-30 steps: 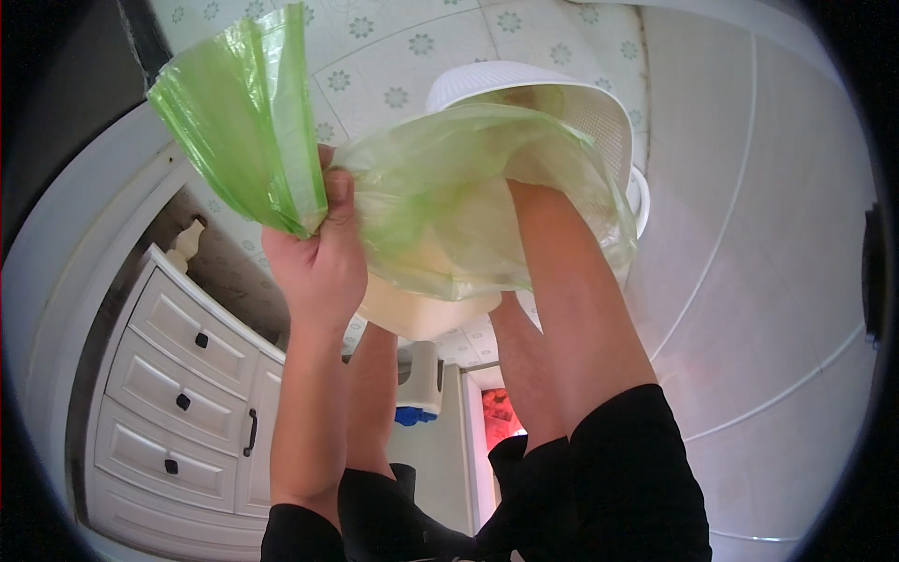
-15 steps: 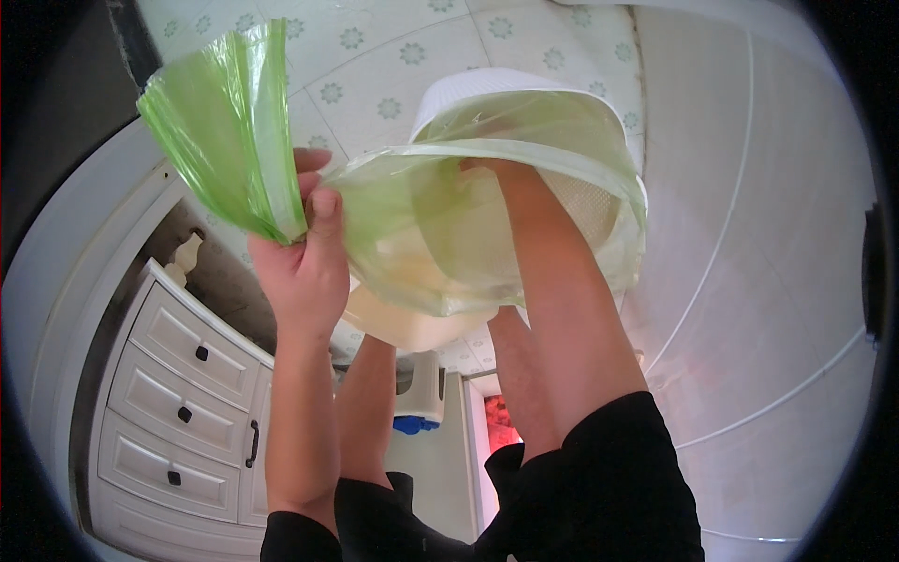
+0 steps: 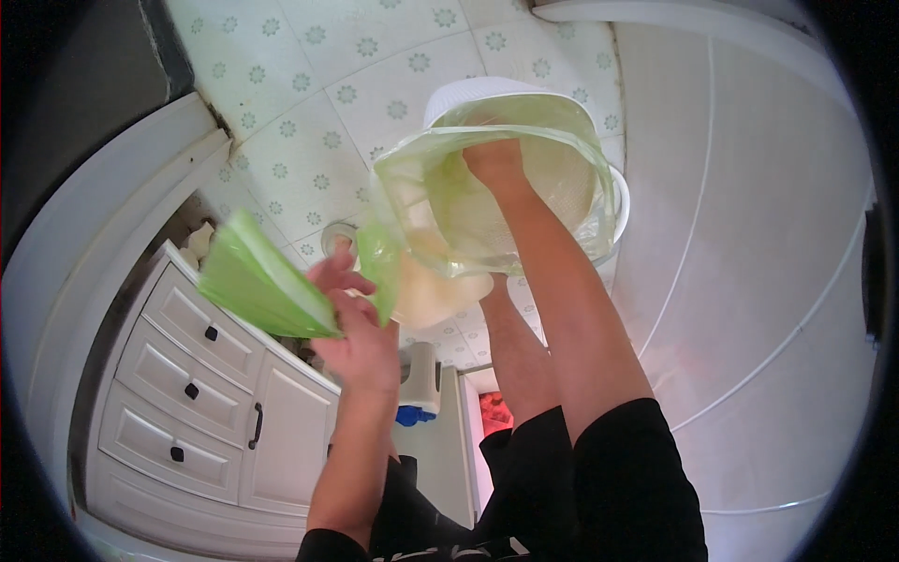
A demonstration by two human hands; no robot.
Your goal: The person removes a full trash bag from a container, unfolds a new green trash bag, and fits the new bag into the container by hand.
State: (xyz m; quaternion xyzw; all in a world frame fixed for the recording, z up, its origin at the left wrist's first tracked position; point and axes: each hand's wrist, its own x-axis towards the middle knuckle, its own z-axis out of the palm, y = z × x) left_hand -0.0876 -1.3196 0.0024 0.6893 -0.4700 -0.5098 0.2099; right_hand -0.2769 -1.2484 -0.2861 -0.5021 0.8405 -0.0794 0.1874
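My left hand (image 3: 354,323) is closed on a folded bundle of green plastic bags (image 3: 262,286). A loose green flap of plastic (image 3: 378,262) hangs on the hand's other side. At right, a white bin (image 3: 621,206) with a mesh-patterned wall is lined with a pale green translucent bag (image 3: 562,178), its mouth spread wide. My right hand (image 3: 493,161) reaches into the lined bin, knuckles toward the bag's far side. Its fingertips are hidden, so whether it grips the plastic does not show. Just below the bin is a smooth cream-coloured rounded object (image 3: 435,290), partly covered.
White tiled floor (image 3: 281,140) with green flower prints lies beyond my hands. A white drawer cabinet (image 3: 201,393) stands at left, and a pale wall (image 3: 749,234) runs along the right. My bare legs (image 3: 515,351) are close below the bin. Behind them hangs something blue (image 3: 415,415).
My left hand has come down and nearer to me with the green bundle, away from the bin. The liner's mouth has drawn back from that hand. My right hand stays inside the bin.
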